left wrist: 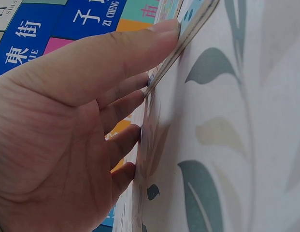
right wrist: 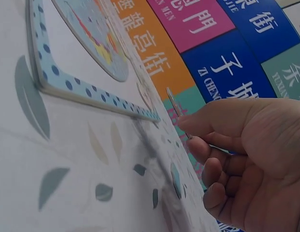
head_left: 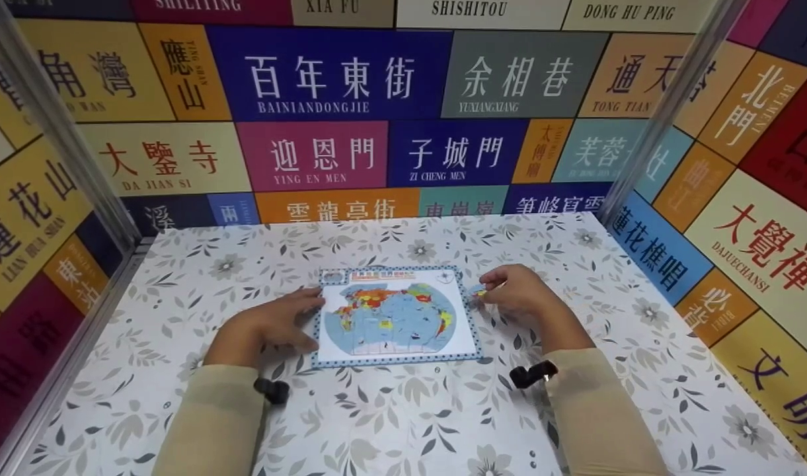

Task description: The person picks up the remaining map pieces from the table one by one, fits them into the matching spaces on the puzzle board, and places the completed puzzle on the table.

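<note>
A puzzle piece [head_left: 479,290], pinched by the right hand [head_left: 521,291], is beside the right edge of the map board [head_left: 468,334], mid-tabletop [head_left: 403,423]. The left hand [head_left: 271,322], fingers relaxed, touches its left edge. Fitting seems underway; next likely calls for aligning piece with upper-left gap [head_left: 334,303].

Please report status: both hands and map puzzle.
Left hand touching map puzzle at left edge. Right hand pinching loose piece beside right edge. Puzzle flat, gap upper left. No obstruction seen between.
</note>
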`<state>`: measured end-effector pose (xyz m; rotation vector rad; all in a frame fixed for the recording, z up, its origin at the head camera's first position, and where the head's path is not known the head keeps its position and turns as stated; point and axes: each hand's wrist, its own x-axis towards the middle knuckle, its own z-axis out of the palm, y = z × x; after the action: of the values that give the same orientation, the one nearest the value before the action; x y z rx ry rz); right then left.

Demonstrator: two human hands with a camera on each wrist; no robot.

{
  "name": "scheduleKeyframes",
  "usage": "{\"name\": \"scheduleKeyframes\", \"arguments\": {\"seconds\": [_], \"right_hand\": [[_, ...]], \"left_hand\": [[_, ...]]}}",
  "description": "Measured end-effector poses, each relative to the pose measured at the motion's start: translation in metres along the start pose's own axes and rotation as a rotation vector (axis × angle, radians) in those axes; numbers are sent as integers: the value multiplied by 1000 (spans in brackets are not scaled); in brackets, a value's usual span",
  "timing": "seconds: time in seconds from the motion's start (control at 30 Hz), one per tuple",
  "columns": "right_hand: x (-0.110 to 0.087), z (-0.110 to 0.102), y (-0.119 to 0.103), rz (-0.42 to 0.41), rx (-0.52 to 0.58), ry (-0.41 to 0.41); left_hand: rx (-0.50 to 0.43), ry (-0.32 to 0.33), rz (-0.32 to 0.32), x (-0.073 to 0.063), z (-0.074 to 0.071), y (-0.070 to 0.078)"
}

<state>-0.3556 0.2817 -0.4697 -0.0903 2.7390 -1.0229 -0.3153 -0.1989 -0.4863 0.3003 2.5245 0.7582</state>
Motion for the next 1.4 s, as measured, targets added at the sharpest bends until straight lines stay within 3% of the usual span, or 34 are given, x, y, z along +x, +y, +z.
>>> {"name": "scheduleKeyframes", "arguments": {"seconds": [0.57, 0.83, 1.17, 1.4], "right_hand": [[9, 40, -49, -75, -40, -83], [16, 71, -76, -97, -14, -116], [24, 113, -113, -242, 8, -158], [32, 135, -133, -297, 22, -185]], "left_hand": [[-23, 1, -13, -1, -1, 2], [-9, -6, -10, 1, 0, 2], [18, 4, 25, -1, 0, 2], [45, -1, 30, -1, -1, 3]]}}
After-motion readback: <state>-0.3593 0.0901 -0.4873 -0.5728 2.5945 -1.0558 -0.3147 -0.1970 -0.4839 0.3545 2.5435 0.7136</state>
